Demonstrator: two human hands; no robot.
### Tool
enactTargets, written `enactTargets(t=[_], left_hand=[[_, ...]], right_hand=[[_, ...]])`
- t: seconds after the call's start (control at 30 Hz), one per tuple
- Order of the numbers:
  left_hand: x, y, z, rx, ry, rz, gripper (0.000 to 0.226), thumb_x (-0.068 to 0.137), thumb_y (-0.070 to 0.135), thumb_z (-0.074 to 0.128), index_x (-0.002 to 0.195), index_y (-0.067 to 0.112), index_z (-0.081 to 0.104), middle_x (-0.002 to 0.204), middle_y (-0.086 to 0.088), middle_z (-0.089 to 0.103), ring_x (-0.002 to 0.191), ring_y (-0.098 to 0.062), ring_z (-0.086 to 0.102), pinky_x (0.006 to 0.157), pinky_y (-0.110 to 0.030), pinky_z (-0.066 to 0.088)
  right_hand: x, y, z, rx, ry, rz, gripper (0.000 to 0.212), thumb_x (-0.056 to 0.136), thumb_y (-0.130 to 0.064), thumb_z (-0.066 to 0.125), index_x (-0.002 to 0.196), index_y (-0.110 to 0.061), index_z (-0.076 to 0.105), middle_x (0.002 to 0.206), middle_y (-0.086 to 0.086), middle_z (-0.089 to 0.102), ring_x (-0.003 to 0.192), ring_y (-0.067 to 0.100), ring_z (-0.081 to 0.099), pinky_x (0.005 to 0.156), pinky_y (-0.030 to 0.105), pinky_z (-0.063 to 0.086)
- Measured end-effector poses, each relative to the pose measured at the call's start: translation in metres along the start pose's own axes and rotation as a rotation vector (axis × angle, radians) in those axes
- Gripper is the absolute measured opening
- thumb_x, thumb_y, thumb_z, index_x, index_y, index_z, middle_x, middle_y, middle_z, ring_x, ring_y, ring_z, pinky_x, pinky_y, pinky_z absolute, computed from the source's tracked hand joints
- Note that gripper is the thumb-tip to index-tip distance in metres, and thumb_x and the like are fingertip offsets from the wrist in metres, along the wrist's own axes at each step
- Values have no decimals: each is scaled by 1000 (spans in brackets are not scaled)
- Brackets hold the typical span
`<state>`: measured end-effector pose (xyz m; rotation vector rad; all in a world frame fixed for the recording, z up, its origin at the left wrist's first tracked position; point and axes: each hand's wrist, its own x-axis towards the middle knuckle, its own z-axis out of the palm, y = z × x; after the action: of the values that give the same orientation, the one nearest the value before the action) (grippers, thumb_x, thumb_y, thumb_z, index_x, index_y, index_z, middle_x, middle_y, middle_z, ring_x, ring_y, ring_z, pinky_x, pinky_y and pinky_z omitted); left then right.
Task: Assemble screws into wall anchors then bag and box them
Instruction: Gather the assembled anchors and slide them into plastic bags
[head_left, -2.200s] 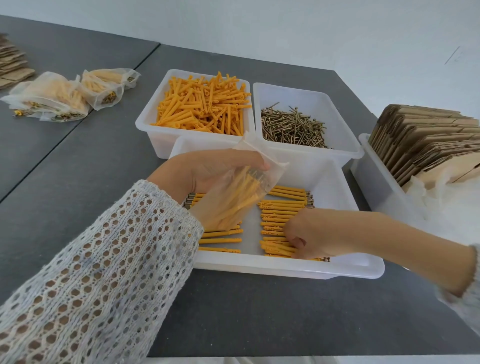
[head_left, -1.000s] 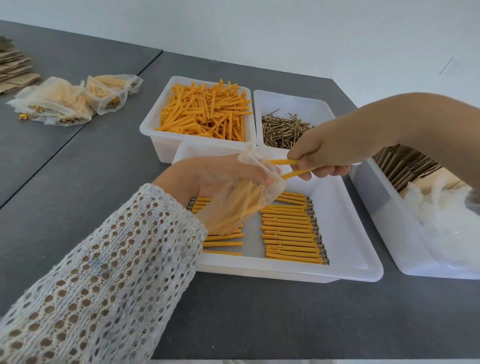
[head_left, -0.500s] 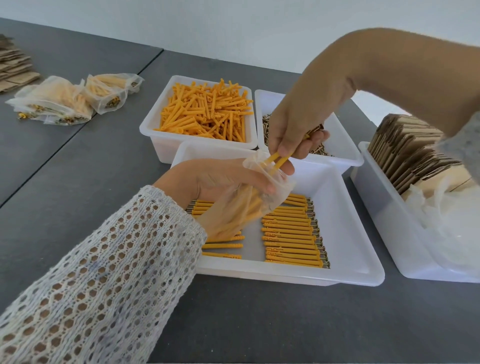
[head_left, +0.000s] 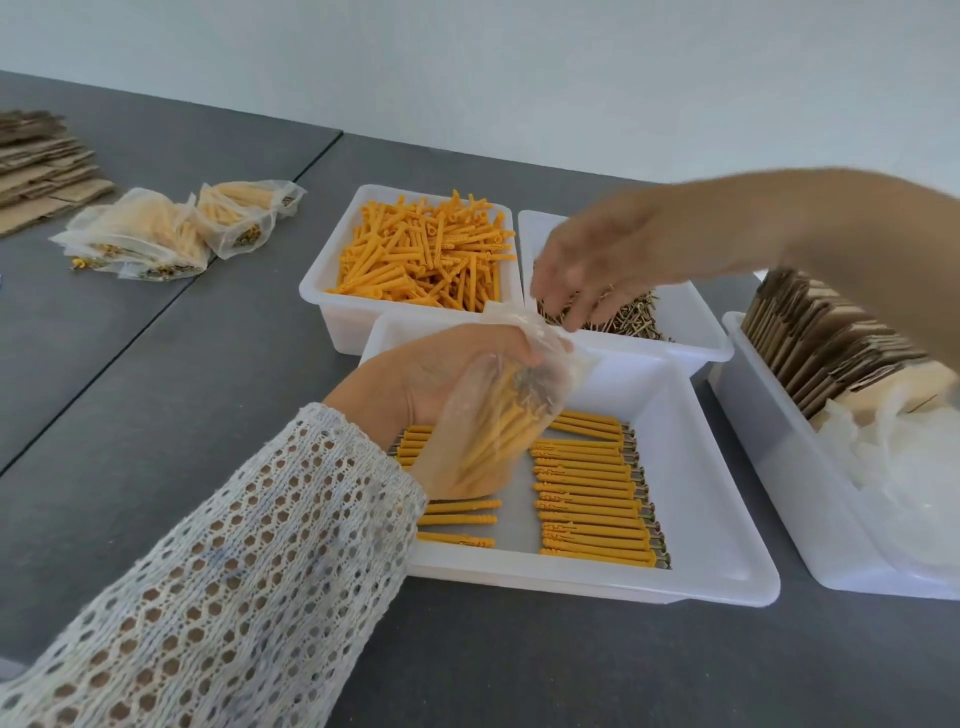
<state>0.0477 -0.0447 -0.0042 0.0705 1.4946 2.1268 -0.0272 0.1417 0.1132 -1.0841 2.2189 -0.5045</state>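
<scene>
Over the front tray (head_left: 727, 566), the left hand (head_left: 415, 384) grips a clear bag (head_left: 498, 415) by its mouth, some assembled anchors already inside, pointing down and to the left. The right hand (head_left: 597, 270) hovers just above the bag's opening with fingers spread and, as far as the blur lets me tell, nothing in them. More anchors (head_left: 592, 504) lie in rows right below the bag, long axes running left-right, so the right hand is the nearer free one and needs to come down toward me to grab them.
</scene>
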Motion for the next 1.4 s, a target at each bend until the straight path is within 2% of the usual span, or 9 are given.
enactTargets(t=[0.1, 0.2, 0.37, 0.6, 0.77, 0.93, 1.13, 1.27, 1.4], left_hand=[[0, 2, 6, -129, -51, -5, 17, 68, 12, 61, 66, 8, 77, 64, -8, 66, 56, -16, 65, 57, -21, 54], [-1, -1, 12, -162, -26, -45, 30, 69, 13, 56, 93, -3, 67, 85, -17, 57, 76, -26, 56, 77, -34, 46], [2, -10, 24, -185, -200, -108, 72, 52, 17, 79, 116, -7, 56, 102, -19, 55, 91, -30, 50, 94, -43, 35], [17, -14, 37, -36, -385, -96, 41, 78, 16, 81, 116, 13, 67, 107, -4, 67, 103, -18, 62, 95, -34, 49], [31, -35, 53, 482, 49, 153, 40, 84, -12, 68, 121, 0, 63, 109, -9, 72, 104, -22, 68, 94, -36, 55], [40, -34, 57, 485, 198, 249, 37, 81, -16, 69, 117, -9, 65, 115, -28, 68, 110, -40, 65, 103, -52, 48], [40, -38, 52, 491, 179, 349, 34, 84, -1, 73, 117, 0, 70, 126, -4, 68, 116, -12, 63, 101, -26, 48], [35, -31, 42, 389, 297, 441, 29, 86, 7, 72, 114, 1, 69, 100, -11, 76, 85, -16, 73, 70, -26, 58], [32, -27, 36, 295, 359, 468, 10, 85, 2, 71, 94, 0, 69, 87, -14, 76, 78, -20, 74, 67, -27, 61]], right_hand=[[-21, -7, 17, -102, 4, -41, 28, 90, -57, 56, 108, -38, 68, 106, -19, 64, 96, 2, 61, 83, 17, 53], [-31, 4, 41, -240, 126, -56, 23, 92, -51, 60, 103, -32, 66, 107, -21, 56, 100, -8, 51, 80, 3, 40], [-47, 16, 59, -299, 277, -51, 23, 93, -38, 61, 86, -16, 63, 94, -8, 56, 90, 0, 51, 74, 4, 39], [-62, 30, 75, -300, 653, 0, 26, 96, -28, 56, 72, -20, 53, 81, -6, 55, 77, 9, 54, 69, 24, 42], [-72, 43, 79, -229, 757, 25, 21, 94, -35, 60, 76, -26, 52, 95, -8, 49, 83, 9, 52, 69, 15, 40], [-80, 55, 64, -238, 615, 43, 21, 90, -42, 65, 82, -24, 59, 85, -9, 56, 78, 4, 55, 71, 24, 47], [-85, 73, 70, -217, 616, 17, 16, 88, -18, 71, 76, -19, 61, 69, -9, 61, 66, 5, 55, 61, 13, 42], [-87, 78, 85, -193, 706, 0, 25, 88, -14, 70, 77, -28, 52, 66, -13, 54, 63, 3, 51, 60, 12, 40], [-86, 82, 98, 22, 817, 72, 25, 88, -15, 71, 91, -29, 51, 72, -5, 60, 62, 6, 54, 61, 18, 46]])
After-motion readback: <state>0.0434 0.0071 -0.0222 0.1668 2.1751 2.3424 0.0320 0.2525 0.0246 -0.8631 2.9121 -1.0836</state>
